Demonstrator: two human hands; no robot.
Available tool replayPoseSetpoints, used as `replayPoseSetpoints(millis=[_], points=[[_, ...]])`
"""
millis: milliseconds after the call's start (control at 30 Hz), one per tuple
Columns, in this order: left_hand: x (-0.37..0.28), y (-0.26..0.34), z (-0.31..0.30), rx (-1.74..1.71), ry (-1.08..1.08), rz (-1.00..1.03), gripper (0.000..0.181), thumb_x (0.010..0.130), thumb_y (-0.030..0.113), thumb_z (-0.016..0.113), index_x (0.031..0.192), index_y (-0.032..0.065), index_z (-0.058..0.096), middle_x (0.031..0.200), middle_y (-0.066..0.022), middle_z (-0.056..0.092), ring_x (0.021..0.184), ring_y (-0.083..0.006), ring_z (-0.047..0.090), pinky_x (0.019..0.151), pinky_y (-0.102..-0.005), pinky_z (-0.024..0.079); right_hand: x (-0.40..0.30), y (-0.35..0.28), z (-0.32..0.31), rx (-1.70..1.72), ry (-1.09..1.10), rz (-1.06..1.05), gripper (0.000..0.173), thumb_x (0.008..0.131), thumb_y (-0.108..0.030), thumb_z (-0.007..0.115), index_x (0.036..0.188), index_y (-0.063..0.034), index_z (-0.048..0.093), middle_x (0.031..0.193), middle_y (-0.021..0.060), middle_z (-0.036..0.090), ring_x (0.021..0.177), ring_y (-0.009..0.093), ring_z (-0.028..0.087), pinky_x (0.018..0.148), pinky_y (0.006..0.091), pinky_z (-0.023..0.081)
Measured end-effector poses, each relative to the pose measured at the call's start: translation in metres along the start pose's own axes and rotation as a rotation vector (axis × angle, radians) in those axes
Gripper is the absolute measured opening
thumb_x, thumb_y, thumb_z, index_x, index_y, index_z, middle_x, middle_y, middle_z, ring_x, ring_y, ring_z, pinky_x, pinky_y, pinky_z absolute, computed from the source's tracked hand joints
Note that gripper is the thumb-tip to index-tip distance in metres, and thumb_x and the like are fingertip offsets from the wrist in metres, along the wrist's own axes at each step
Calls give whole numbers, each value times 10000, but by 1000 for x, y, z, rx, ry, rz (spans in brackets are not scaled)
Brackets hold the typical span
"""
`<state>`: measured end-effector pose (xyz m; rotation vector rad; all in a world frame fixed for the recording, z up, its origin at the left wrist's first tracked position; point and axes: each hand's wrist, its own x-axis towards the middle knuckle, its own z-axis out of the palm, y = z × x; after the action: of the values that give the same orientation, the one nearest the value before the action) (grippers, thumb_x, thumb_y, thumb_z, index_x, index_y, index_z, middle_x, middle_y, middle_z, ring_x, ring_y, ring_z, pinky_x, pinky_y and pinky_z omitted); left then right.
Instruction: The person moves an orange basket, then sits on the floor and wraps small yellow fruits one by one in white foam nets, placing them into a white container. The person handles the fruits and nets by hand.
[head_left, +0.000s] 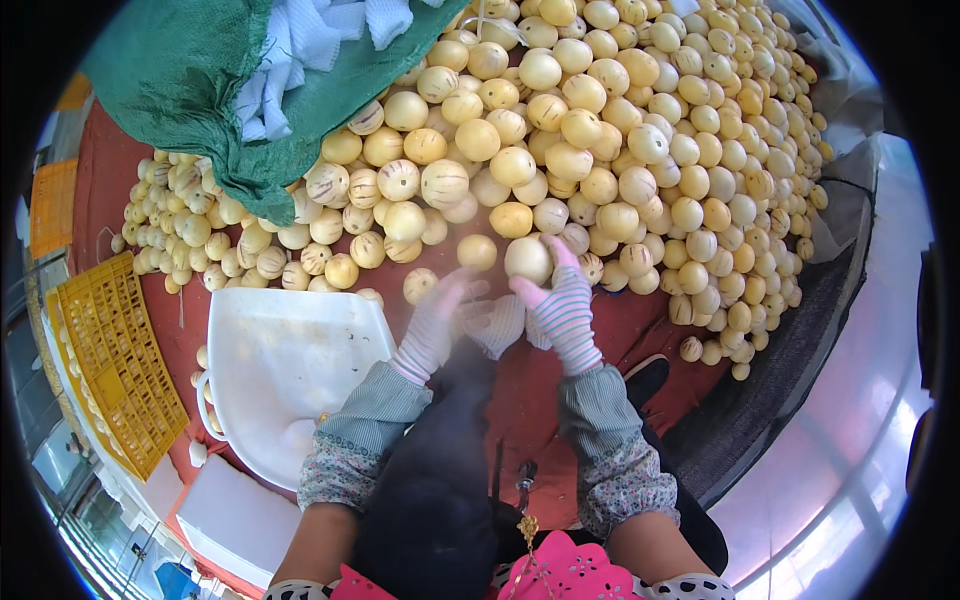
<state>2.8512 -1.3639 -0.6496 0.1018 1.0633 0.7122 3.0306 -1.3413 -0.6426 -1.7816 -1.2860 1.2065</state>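
Observation:
My right hand, in a striped fingerless glove, has its thumb and fingers around a pale yellow melon. My left hand, gloved alike and blurred, has its fingers apart at a white foam net sleeve; whether it grips the sleeve is unclear. A second piece of white foam net hangs below my right hand. Another round melon lies just beyond my left fingers. A large pile of melons, some with purple stripes, spreads over the red ground sheet.
A green woven sack of white foam nets lies upper left. A white plastic tub stands at my left, with a yellow crate and a white foam box beyond it. A dark edge strip runs along the right.

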Motion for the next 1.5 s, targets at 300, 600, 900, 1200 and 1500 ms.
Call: replayPoseSetpoints(millis=[300, 600, 900, 1200, 1500], points=[[-17, -17, -30, -164, 60, -63, 507, 890, 488, 558, 1249, 135, 494, 1111, -84, 607, 903, -283, 627, 685, -331, 527, -6, 1, 10, -172, -89, 65, 472, 839, -300, 642, 1211, -28, 544, 1030, 187, 643, 917, 316, 641, 808, 396, 498], [-9, -10, -34, -331, 192, -18, 435, 861, 507, 594, 1155, 190, 548, 1023, -54, 624, 845, -271, 632, 597, -283, 506, 33, 5, 51, -703, -391, 1, 717, 756, -287, 701, 1372, -133, 368, 1136, 193, 549, 926, 321, 626, 780, 434, 505], [-5, -6, -28, -257, 151, 53, 420, 870, 459, 590, 1215, 235, 501, 1107, -38, 592, 911, -258, 617, 697, -327, 494, 2, 33, 14, 1311, -444, 526, 574, 797, -346, 625, 1263, -43, 482, 1052, 147, 623, 887, 258, 636, 740, 372, 516], [3, -14, -30, -243, 147, 7, 477, 896, 363, 585, 1292, 124, 469, 1200, -94, 543, 1038, -246, 568, 831, -364, 481, 9, 31, 3, 1404, -256, 621, 569, 816, -490, 514, 1171, -45, 505, 963, 192, 616, 693, 241, 568, 635, 344, 454], [-7, -39, -35, -155, 26, -39, 518, 881, 404, 588, 1288, 104, 477, 1165, -57, 561, 1010, -199, 570, 839, -344, 463, 13, 34, -5, 1298, -131, 631, 605, 835, -567, 488, 1183, -72, 503, 987, 199, 616, 699, 258, 567, 645, 362, 466]])
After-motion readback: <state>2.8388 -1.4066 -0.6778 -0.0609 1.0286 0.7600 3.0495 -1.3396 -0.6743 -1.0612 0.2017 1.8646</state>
